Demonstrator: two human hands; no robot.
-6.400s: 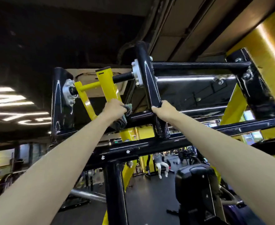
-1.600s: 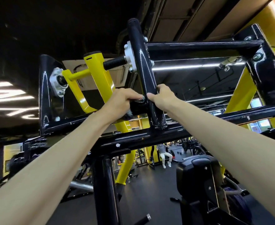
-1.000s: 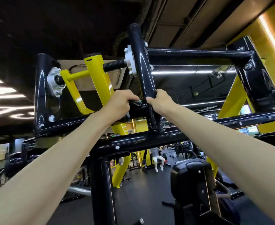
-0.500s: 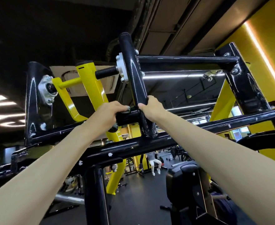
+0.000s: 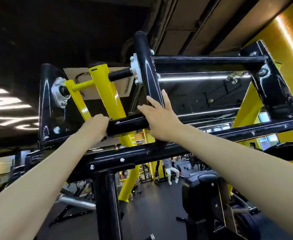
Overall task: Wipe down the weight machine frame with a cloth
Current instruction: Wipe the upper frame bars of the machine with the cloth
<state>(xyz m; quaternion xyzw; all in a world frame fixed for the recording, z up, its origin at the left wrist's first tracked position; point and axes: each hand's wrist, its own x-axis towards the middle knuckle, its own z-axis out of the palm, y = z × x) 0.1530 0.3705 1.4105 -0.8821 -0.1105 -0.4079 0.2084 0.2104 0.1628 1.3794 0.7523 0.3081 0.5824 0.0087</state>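
Head view: left hand (image 5: 95, 126) grips glossy black crossbar (image 5: 128, 124); right hand (image 5: 159, 118), fingers spread, touches upright tube (image 5: 149, 71).

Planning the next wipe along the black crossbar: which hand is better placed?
Left. The left hand is curled round the crossbar, any cloth hidden beneath it; the right hand rests open-fingered on the slanted tube.

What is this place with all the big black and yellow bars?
Most likely a gym. Up close is a black weight machine frame with a yellow lever arm, and farther back a person sits among more exercise equipment.
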